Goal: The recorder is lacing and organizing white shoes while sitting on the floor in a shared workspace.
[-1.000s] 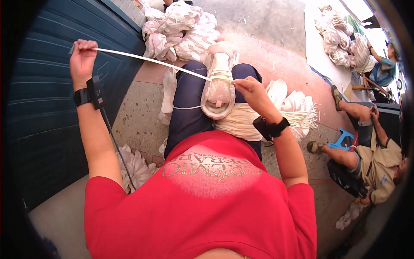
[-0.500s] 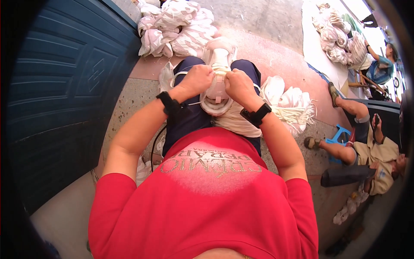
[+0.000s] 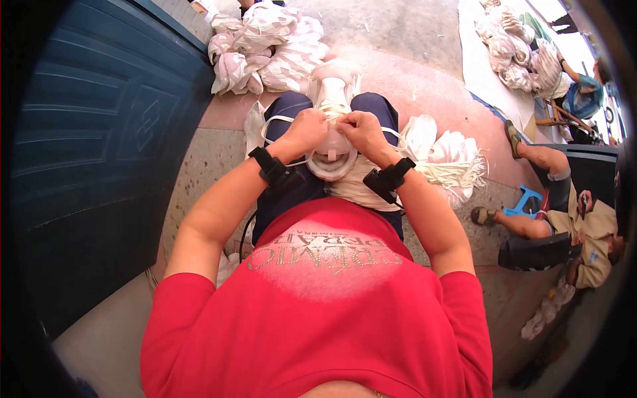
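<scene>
1. Pale bundles wrapped in white plastic (image 3: 265, 46) lie heaped on the floor at the top, just beside the blue door.
2. A second heap of the same white wrapped bundles (image 3: 514, 50) sits on a light sheet at the upper right, near a person in a turquoise top.
3. A further pile of white bags (image 3: 441, 152) rests on the floor at the wearer's right knee, loose strings trailing from its edge.
4. Printed lettering (image 3: 325, 249) in a pale, glittery tone runs across the chest of the red shirt, seen upside down from the head camera.
5. No signs or screens show.
</scene>
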